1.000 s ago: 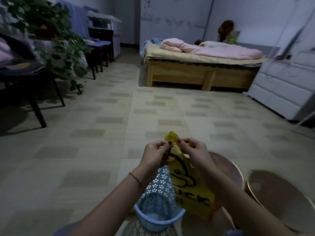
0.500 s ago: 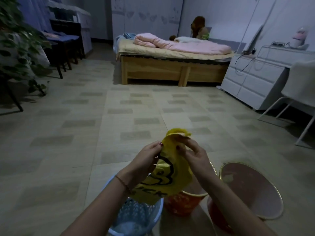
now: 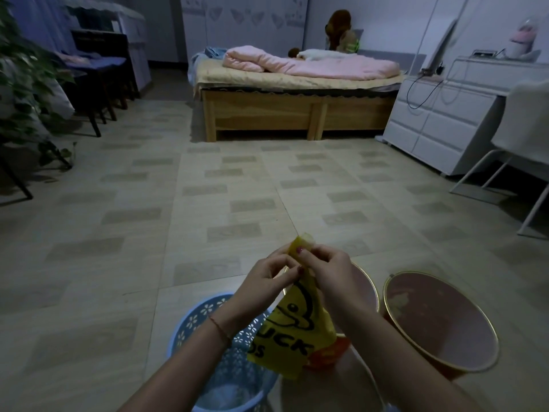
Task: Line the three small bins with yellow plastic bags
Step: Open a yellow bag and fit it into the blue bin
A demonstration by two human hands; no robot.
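**Teasing open the mouth of the yellow duck bag**

Just below the centre of the frame, the left hand (image 3: 269,276) and the right hand (image 3: 325,270) both pinch the top edge of a flat yellow plastic bag printed with a black duck outline and lettering (image 3: 292,328). The bag hangs from that pinch, over the gap between the bins. None of the bins visibly has a yellow liner yet, so this looks like the first bag.

To do this step well, I would rub the two film layers against each other between thumb and fingertip until they slip apart, then pull the hands away from each other to spread the mouth wide before lowering it.

The perforated light-blue plastic bin (image 3: 208,352) sits at lower centre-left, under the left forearm. A round orange bin with a gold rim (image 3: 365,295) is largely hidden behind the bag and right hand. A second round reddish bin with a gold rim (image 3: 439,325) stands at lower right, close beside it.

The bins crowd together, so a spread bag could catch a neighbouring rim. The tiled floor (image 3: 178,218) ahead offers open room; the wooden bed (image 3: 297,114) is well apart at upper centre.
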